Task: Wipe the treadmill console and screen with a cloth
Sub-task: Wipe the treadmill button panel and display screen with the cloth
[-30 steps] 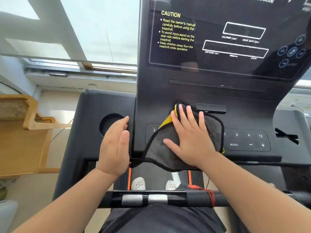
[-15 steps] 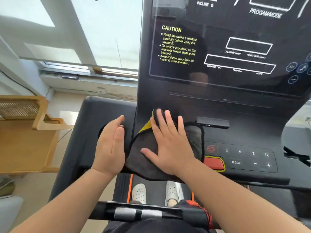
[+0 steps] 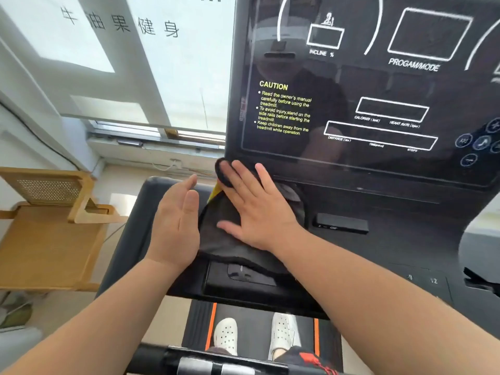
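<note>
1. Under the right hand (image 3: pixel 259 212): dark cloth (image 3: pixel 230 239), yellow edge showing, pinned flat against the console (image 3: pixel 378 212) by a spread palm. Fingers extended, pressing rather than gripping.
2. Fingertips reach the screen (image 3: pixel 378 90) bottom-left corner; cloth tip pokes out past them.
3. Left hand (image 3: pixel 176 226): open, empty, edge-on just left of the cloth, possibly touching it, hard to tell.
4. Small black block (image 3: pixel 341 223) sits right of the right wrist.
</note>
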Demonstrator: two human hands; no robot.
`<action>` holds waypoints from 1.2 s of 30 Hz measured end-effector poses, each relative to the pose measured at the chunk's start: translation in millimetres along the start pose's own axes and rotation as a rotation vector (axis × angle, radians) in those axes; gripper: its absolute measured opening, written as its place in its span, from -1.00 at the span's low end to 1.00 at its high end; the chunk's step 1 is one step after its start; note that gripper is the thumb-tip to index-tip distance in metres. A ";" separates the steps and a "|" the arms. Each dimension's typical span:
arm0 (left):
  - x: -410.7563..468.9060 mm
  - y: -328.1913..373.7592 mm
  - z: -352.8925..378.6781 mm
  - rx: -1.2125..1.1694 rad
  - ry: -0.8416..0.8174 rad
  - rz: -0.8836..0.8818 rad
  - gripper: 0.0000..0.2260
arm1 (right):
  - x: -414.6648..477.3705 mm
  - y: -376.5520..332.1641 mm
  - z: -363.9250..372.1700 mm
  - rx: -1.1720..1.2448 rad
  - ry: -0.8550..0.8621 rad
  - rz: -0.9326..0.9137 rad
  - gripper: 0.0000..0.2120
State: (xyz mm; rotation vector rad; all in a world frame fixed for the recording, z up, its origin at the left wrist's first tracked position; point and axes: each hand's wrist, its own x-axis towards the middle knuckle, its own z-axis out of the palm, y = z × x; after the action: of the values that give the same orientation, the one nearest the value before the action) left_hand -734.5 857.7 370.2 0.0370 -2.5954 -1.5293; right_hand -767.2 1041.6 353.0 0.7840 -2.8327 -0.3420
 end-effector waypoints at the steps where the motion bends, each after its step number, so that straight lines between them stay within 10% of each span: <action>1: 1.8 1.5 -1.6 0.023 0.008 0.011 -0.37 | 10.0 0.0 -3.9 -0.025 0.033 0.070 -0.17; 20: 71.8 75.9 22.2 0.006 -0.142 0.168 -0.49 | -49.9 72.5 -30.7 0.107 0.223 0.949 -0.04; 36: 79.6 51.4 22.2 -0.264 -0.252 0.133 -0.22 | 28.0 82.3 -46.0 -0.094 0.267 0.232 -0.22</action>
State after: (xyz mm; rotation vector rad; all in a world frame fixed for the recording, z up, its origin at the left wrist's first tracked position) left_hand -813.9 895.2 412.3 -0.3679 -2.4844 -1.9181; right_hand -819.7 1087.7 422.2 0.4391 -2.5986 -0.3067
